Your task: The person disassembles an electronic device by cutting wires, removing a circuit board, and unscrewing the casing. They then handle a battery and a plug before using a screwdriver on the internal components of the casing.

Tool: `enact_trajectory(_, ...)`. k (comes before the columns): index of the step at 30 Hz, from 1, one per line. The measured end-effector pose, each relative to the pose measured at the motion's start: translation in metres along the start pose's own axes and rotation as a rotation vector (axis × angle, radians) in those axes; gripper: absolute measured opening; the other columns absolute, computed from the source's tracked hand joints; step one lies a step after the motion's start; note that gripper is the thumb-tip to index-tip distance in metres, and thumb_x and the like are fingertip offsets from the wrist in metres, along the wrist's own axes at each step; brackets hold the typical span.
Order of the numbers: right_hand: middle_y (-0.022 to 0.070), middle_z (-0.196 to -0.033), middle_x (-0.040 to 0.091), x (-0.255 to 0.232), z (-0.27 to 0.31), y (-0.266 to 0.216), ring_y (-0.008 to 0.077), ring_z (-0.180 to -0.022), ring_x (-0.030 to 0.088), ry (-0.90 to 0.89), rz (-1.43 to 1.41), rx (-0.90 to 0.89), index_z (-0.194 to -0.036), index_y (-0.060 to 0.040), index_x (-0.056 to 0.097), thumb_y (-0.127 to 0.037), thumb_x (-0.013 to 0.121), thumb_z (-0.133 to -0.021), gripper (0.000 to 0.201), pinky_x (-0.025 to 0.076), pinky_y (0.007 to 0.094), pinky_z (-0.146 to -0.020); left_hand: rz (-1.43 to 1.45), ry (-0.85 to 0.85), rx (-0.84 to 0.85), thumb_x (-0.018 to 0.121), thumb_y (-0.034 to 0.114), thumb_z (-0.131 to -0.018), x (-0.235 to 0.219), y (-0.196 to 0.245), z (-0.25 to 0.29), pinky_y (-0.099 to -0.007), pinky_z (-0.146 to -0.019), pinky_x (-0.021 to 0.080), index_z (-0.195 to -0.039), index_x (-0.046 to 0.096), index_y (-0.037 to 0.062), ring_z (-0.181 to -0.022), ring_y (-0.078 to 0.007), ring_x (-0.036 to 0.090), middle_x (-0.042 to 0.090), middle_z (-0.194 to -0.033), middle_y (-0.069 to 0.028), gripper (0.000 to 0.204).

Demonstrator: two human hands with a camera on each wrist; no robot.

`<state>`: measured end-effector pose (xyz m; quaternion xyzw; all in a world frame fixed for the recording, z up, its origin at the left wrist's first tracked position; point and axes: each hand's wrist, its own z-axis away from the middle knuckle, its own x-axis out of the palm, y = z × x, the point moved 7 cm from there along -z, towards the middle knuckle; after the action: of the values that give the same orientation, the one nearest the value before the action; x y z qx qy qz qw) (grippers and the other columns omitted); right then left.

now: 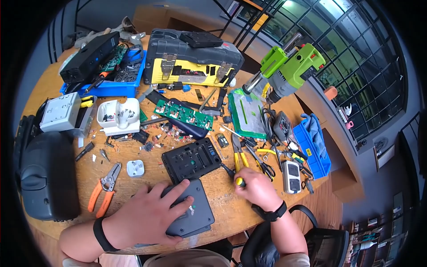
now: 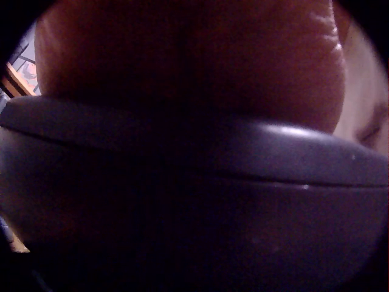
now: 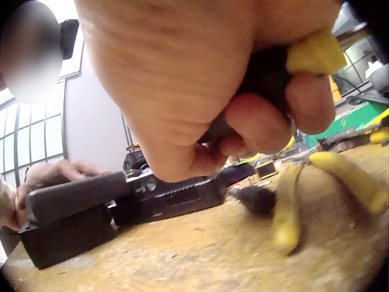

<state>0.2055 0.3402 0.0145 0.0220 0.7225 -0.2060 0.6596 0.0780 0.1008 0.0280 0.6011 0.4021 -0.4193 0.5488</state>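
Observation:
My left hand (image 1: 149, 209) lies spread over a flat black plastic case (image 1: 202, 207) near the table's front edge, fingers straight across its top. The right wrist view shows this hand (image 3: 58, 173) on the black case (image 3: 73, 198) from the side. In my right hand (image 1: 260, 189) I grip a screwdriver with a yellow-and-black handle (image 3: 313, 55); its tip is hidden. Just beyond the left hand sits an open black plastic housing (image 1: 189, 160) with slots inside. Yellow-handled cutters (image 1: 238, 153) lie beside the right hand. The left wrist view is dark, mostly skin and a dark curved edge.
Orange-handled wire strippers (image 1: 103, 189) and a white plug (image 1: 135, 168) lie left. A green circuit board (image 1: 184, 114) sits among scattered parts. Behind stand a toolbox (image 1: 195, 58), a blue bin (image 1: 104, 90) and a green drill stand (image 1: 289, 66); scissors (image 1: 267, 170) and a blue tray (image 1: 318, 162) are right.

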Motion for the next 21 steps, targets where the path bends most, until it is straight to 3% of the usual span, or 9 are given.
enact_trajectory(6, 0.0102, -0.092, 0.068, 0.024, 0.002, -0.023, 0.0335, -0.076, 0.071, -0.062, 0.179, -0.086, -0.096, -0.0068, 0.064, -0.019, 0.072, -0.086, 0.018, 0.056, 0.0456, -0.066, -0.006, -0.013, -0.011, 0.082, 0.060, -0.072, 0.000, 0.000, -0.001, -0.0506, -0.100, 0.050, -0.144, 0.058, 0.0128, -0.127, -0.0397, 0.052, 0.039, -0.162, -0.0178, 0.090)
enact_trajectory(10, 0.0102, -0.092, 0.068, 0.027, 0.001, -0.025, 0.0330, -0.076, 0.071, -0.076, 0.182, -0.084, -0.096, -0.0069, 0.064, -0.018, 0.072, -0.086, 0.017, 0.057, 0.0449, -0.065, 0.028, -0.008, -0.006, 0.082, 0.060, -0.072, 0.001, -0.001, -0.001, -0.0507, -0.101, 0.050, -0.144, 0.058, 0.0128, -0.127, -0.0400, 0.051, 0.038, -0.162, -0.0177, 0.090)
enact_trajectory(12, 0.0100, -0.092, 0.068, 0.029, 0.002, -0.022, 0.0329, -0.076, 0.071, -0.073, 0.140, -0.081, -0.098, -0.0071, 0.064, -0.017, 0.073, -0.086, 0.018, 0.056, 0.0448, -0.065, 0.021, 0.018, 0.011, 0.080, 0.057, -0.075, -0.001, -0.001, -0.001, -0.0482, -0.090, 0.050, -0.143, 0.059, 0.0112, -0.122, -0.0356, 0.052, 0.040, -0.162, -0.0171, 0.084)
enact_trajectory(16, 0.0097, -0.095, 0.069, 0.030, 0.005, -0.019, 0.0329, -0.077, 0.071, -0.102, 0.128, -0.083, -0.099, -0.0073, 0.065, -0.018, 0.073, -0.087, 0.018, 0.057, 0.0446, -0.066, 0.026, 0.021, 0.015, 0.080, 0.057, -0.076, -0.002, 0.000, -0.002, -0.0476, -0.089, 0.050, -0.143, 0.059, 0.0110, -0.121, -0.0353, 0.052, 0.039, -0.162, -0.0168, 0.084)
enact_trajectory(18, 0.0114, -0.097, 0.069, 0.020, 0.006, -0.018, 0.0338, -0.080, 0.071, -0.055, 0.043, -0.073, -0.101, -0.0068, 0.068, -0.014, 0.073, -0.087, 0.017, 0.058, 0.0439, -0.069, 0.042, -0.019, -0.013, 0.081, 0.060, -0.073, 0.001, -0.002, -0.002, -0.0505, -0.101, 0.049, -0.144, 0.059, 0.0133, -0.126, -0.0405, 0.051, 0.038, -0.162, -0.0177, 0.088)
enact_trajectory(21, 0.0132, -0.096, 0.068, -0.012, 0.009, -0.021, 0.0346, -0.083, 0.071, 0.078, -0.095, -0.035, -0.103, -0.0058, 0.070, -0.010, 0.073, -0.085, 0.019, 0.058, 0.0426, -0.072, 0.025, -0.033, -0.014, 0.082, 0.060, -0.073, 0.000, -0.002, -0.003, -0.0506, -0.101, 0.049, -0.143, 0.059, 0.0131, -0.126, -0.0405, 0.052, 0.039, -0.162, -0.0177, 0.088)
